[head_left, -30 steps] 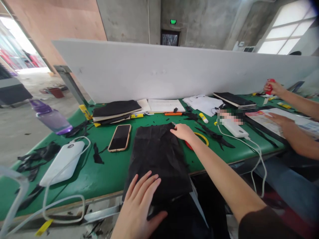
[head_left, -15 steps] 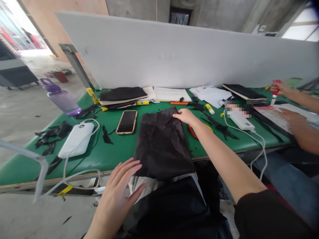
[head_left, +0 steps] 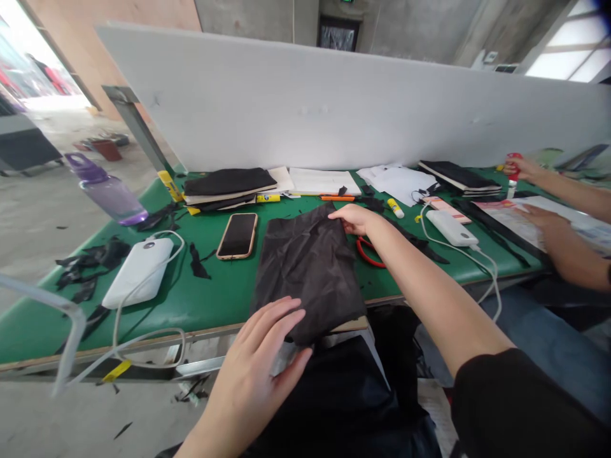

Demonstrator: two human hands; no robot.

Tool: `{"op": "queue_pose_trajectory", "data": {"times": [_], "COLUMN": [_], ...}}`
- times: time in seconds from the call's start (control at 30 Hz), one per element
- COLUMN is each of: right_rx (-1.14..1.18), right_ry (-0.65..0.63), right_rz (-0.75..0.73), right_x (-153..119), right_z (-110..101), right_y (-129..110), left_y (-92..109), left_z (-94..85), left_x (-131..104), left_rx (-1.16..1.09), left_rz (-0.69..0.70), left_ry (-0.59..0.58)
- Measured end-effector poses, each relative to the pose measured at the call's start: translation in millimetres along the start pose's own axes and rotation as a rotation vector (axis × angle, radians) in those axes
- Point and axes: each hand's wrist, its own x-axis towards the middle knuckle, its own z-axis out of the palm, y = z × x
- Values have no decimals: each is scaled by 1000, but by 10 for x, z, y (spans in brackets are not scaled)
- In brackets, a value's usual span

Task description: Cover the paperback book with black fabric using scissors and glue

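Observation:
A wrinkled black sheet (head_left: 310, 267) lies over the front edge of the green table (head_left: 214, 305), with something pale showing under its lower right corner. My right hand (head_left: 356, 219) pinches the sheet's upper right corner between thumb and fingers. Over the lower left part of the sheet is my left hand (head_left: 267, 350), its fingers apart and nothing in its grasp; whether the fingertips touch the sheet is unclear. Red-handled scissors (head_left: 367, 254) lie just right of the sheet, partly behind my right hand. To the left rests a phone (head_left: 237, 236).
Left are a white power bank (head_left: 139, 273) with a cable, black scraps (head_left: 98, 261) and a purple bottle (head_left: 112, 194). Black-covered books (head_left: 229, 186), papers and glue sticks line the white board (head_left: 334, 108). A person's hands work at the right, one holding a red-capped tube (head_left: 513, 173).
My left hand has moved right and further over the sheet. The sheet's lower edge has shifted and looks more creased. My right hand still holds the corner; the view has shifted slightly.

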Motion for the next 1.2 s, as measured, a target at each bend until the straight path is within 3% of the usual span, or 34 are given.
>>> {"op": "queue_pose_trajectory", "data": {"times": [0.17, 0.37, 0.67, 0.9, 1.07, 1.2], "right_rx": [166, 234, 258, 153, -58, -277], "right_ry": [-37, -37, -2, 60, 138, 320], "right_rz": [25, 57, 59, 7, -59, -134], "right_x": [-5, 8, 33, 44, 30, 39], "right_z": [122, 186, 209, 193, 43, -308], "right_y": [-142, -207, -188, -47, 97, 138], "left_y": [76, 22, -17, -10, -33, -48], "left_z": [79, 151, 175, 325, 444, 493], "left_x": [111, 113, 202, 209, 204, 192], "left_rx": [53, 83, 169, 275, 258, 271], "left_rz": [9, -45, -53, 32, 120, 195], "left_ry": [74, 181, 195, 239, 126, 119]}}
